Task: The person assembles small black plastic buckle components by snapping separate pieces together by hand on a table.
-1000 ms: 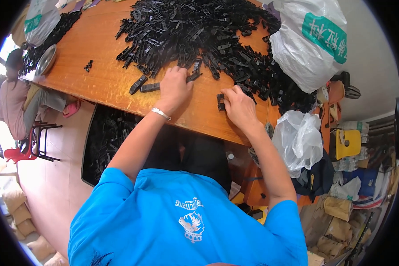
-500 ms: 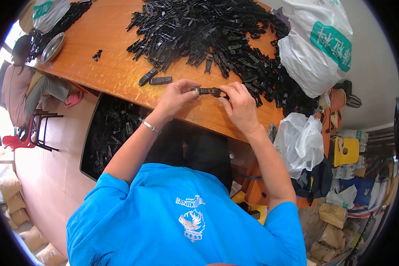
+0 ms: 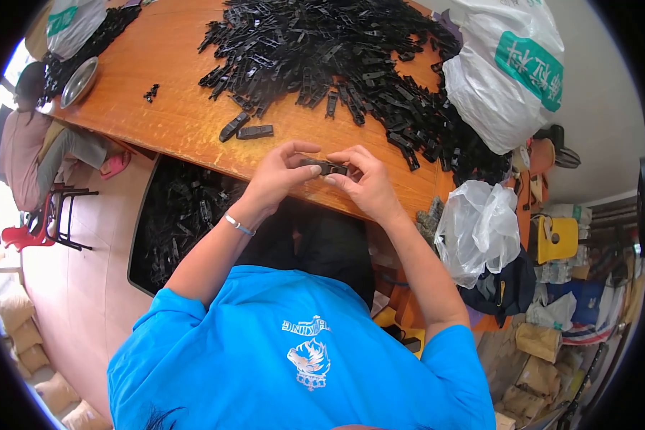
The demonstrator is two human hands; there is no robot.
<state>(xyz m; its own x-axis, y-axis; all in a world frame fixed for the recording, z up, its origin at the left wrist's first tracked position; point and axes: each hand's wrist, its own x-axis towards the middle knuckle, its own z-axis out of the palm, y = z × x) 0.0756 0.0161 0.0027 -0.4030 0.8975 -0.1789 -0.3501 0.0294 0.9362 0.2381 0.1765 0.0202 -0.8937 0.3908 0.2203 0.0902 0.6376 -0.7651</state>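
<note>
Near the table's front edge, my left hand [image 3: 280,174] and my right hand [image 3: 368,183] are closed on the two ends of a narrow black plastic part [image 3: 327,168]. The thumbs press along its near side and the fingers curl over its far side. Its ends are partly hidden by my fingertips. Just beyond my left hand lie two larger black plastic pieces, one slanted [image 3: 233,126] and one flat and level [image 3: 255,132]. A big heap of black plastic parts [image 3: 315,54] covers the far middle of the table.
On the wooden table [image 3: 158,50] are a few tiny black pieces [image 3: 151,92], a metal bowl [image 3: 79,82] and a white-and-green sack [image 3: 491,93]. A clear plastic bag [image 3: 478,233] hangs at the right. A black bin of parts [image 3: 175,229] stands below left. Another person [image 3: 29,154] sits far left.
My right hand has moved left, closer to my left hand, and both are slightly lower. Less of the black part shows between them. The whole view has shifted slightly.
</note>
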